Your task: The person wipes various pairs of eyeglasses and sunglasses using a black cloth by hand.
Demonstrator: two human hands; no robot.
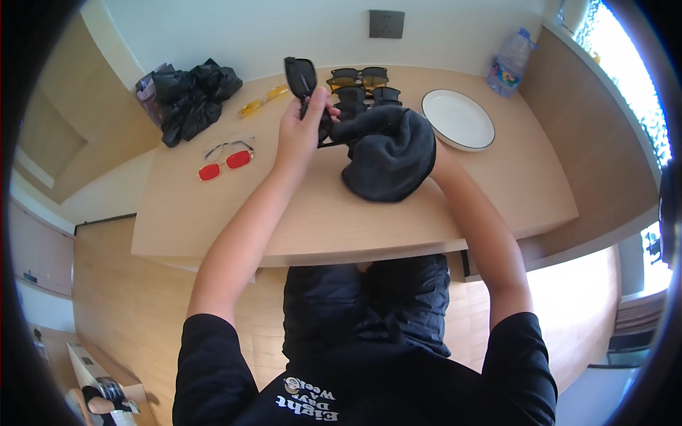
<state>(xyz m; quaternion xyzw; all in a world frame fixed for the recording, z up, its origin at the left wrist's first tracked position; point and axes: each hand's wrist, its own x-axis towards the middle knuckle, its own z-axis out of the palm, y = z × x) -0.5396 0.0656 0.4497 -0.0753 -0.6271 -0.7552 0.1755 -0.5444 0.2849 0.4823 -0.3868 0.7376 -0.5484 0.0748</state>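
Observation:
My left hand (302, 122) grips a pair of black sunglasses (301, 77), raised above the table with one dark lens upright over the fingers. A dark grey cloth (393, 162), soft and folded, hangs over my right hand (442, 162). Only the wrist side of that hand shows; its fingers are hidden by the cloth. The cloth's upper left end reaches the lower part of the sunglasses, and I cannot tell whether it presses on a lens. Just behind the hands, several pairs of sunglasses (360, 75) with dark or yellow lenses lie in a column.
To the left lie red-lensed glasses (226, 165), clear glasses (229, 148) and yellow glasses (263, 101) on the wooden table (355, 227). A crumpled black plastic bag (195, 99) sits at the back left. On the right are a white plate (458, 121) and a plastic bottle (511, 64).

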